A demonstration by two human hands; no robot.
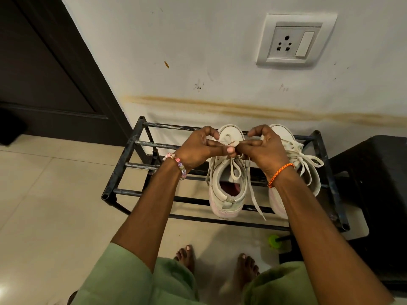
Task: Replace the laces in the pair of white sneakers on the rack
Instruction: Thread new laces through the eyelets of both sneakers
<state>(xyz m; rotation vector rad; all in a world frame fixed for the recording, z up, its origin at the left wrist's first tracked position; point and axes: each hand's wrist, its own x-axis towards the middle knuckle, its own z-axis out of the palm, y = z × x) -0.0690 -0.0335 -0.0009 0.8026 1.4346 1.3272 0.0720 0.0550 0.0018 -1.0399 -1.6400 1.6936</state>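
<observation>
Two white sneakers stand side by side on a black metal rack [123, 164], toes toward the wall. Over the left sneaker [226, 194], my left hand [198, 148] and my right hand [262, 146] meet above its tongue, and each pinches the white lace [234, 170]. A loop of that lace hangs into the shoe's opening, and one loose end trails down over the rack's front bar. The right sneaker [295, 155] is partly hidden behind my right wrist; its lace is tied in a loose bow.
The rack stands against a stained white wall with a socket plate [296, 39]. A dark door [44, 62] is at the left, a black stool [374, 183] at the right. A green-capped object [274, 241] lies on the tiled floor by my bare feet.
</observation>
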